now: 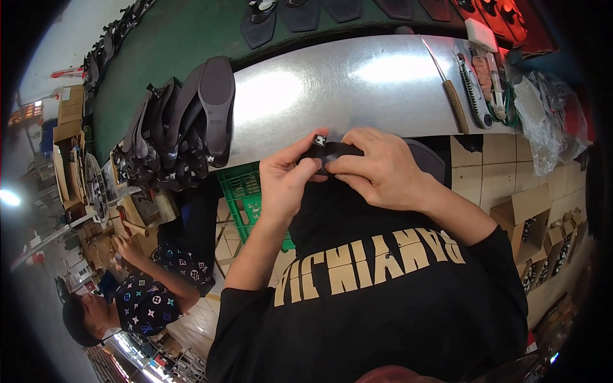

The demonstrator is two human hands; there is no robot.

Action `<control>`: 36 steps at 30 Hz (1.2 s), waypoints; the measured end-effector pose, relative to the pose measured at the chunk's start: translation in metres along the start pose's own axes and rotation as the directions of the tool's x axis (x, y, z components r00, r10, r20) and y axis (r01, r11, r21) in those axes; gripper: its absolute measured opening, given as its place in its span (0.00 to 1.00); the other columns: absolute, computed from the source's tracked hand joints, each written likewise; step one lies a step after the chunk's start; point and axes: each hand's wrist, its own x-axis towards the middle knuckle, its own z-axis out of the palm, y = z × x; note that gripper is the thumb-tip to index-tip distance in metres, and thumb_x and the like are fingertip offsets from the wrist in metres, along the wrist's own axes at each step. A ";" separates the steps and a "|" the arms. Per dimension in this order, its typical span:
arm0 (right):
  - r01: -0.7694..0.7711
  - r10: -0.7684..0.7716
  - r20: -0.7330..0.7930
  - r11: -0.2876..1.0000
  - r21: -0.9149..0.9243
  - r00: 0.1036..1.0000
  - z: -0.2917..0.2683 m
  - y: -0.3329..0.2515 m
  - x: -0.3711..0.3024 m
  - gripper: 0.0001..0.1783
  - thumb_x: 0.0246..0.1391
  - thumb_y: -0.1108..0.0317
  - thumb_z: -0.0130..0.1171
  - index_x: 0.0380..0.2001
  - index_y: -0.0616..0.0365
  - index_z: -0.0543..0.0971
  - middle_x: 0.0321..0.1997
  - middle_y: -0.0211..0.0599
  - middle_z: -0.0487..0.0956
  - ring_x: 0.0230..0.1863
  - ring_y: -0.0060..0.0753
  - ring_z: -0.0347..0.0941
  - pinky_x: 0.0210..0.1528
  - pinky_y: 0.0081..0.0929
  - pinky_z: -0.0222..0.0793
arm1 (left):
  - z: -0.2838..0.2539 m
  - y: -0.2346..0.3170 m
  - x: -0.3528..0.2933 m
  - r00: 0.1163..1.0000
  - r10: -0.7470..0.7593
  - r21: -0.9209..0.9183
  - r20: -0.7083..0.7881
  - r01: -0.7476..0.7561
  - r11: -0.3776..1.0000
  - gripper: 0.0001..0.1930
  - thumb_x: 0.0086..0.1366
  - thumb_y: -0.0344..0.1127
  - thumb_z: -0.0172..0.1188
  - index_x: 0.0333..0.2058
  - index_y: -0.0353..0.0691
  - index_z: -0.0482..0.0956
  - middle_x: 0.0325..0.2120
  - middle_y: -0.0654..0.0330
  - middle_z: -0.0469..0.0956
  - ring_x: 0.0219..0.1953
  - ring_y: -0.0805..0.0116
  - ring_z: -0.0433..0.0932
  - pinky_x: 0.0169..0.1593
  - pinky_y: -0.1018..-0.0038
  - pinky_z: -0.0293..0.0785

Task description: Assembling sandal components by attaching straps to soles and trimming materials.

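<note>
Close to my chest, at the near edge of the metal worktop, I hold a black sandal (429, 161). Its dark sole sticks out behind my right hand. My left hand (282, 182) is closed, thumb and fingers pinching the sandal's black strap (332, 150) near a small black-and-white piece. My right hand (382, 167) is closed on the same strap just to the right, with fingertips close to my left thumb. Fingers cover much of the strap, and the sole's underside is hidden.
A shiny metal worktop (313, 83) spans ahead. Stacked dark sandals (215, 102) lie left; an awl (454, 105), a utility knife (471, 89) and a plastic bag (543, 115) lie right. Soles line the green belt (185, 32). A green crate (246, 198) stands below; a co-worker (153, 293) works left.
</note>
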 end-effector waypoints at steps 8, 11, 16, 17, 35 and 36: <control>0.011 -0.010 -0.008 0.992 0.129 1.000 -0.001 0.002 -0.003 0.16 0.38 0.68 0.70 0.36 0.50 0.81 0.35 0.37 0.73 0.35 0.40 0.73 0.35 0.32 0.67 | -0.003 0.005 0.003 0.989 -0.145 -0.013 0.006 0.145 0.989 0.20 0.56 0.18 0.53 0.49 0.35 0.79 0.43 0.58 0.81 0.34 0.77 0.81 0.32 0.82 0.81; -0.065 0.065 0.004 0.986 0.156 0.998 0.000 0.002 -0.004 0.16 0.36 0.67 0.71 0.33 0.50 0.80 0.34 0.36 0.72 0.33 0.39 0.72 0.33 0.31 0.67 | 0.000 0.004 0.002 0.999 -0.040 0.020 0.019 0.040 0.999 0.20 0.57 0.19 0.54 0.49 0.34 0.79 0.43 0.58 0.81 0.34 0.77 0.80 0.32 0.83 0.81; -0.085 0.093 -0.042 0.983 0.163 0.995 0.008 0.004 -0.006 0.14 0.37 0.67 0.71 0.31 0.49 0.79 0.32 0.34 0.72 0.33 0.37 0.72 0.32 0.30 0.67 | 0.000 0.005 0.003 0.999 -0.028 0.045 0.021 0.027 0.999 0.20 0.57 0.19 0.54 0.49 0.33 0.78 0.44 0.58 0.80 0.35 0.77 0.80 0.33 0.83 0.81; -0.084 0.094 -0.062 0.985 0.151 0.994 0.009 0.004 -0.007 0.13 0.38 0.67 0.71 0.31 0.48 0.79 0.32 0.33 0.72 0.33 0.36 0.73 0.32 0.30 0.68 | 0.000 0.006 0.003 0.999 -0.028 0.045 0.022 0.027 0.999 0.20 0.57 0.19 0.54 0.49 0.33 0.78 0.44 0.58 0.80 0.35 0.77 0.80 0.33 0.83 0.81; -0.056 0.097 -0.260 0.985 0.161 0.961 0.008 0.000 -0.013 0.10 0.46 0.72 0.66 0.31 0.57 0.76 0.21 0.38 0.74 0.22 0.40 0.72 0.26 0.31 0.68 | -0.014 0.013 0.002 0.966 -0.205 -0.019 0.156 0.211 0.977 0.19 0.67 0.30 0.47 0.56 0.35 0.71 0.43 0.56 0.79 0.35 0.77 0.79 0.31 0.80 0.80; -0.058 0.099 -0.260 0.985 0.162 0.961 0.008 0.001 -0.013 0.10 0.46 0.72 0.66 0.31 0.57 0.76 0.21 0.38 0.74 0.22 0.40 0.72 0.26 0.31 0.68 | -0.014 0.013 0.003 0.959 -0.222 0.003 0.177 0.225 0.974 0.17 0.67 0.30 0.47 0.53 0.34 0.73 0.40 0.57 0.79 0.34 0.77 0.79 0.31 0.80 0.80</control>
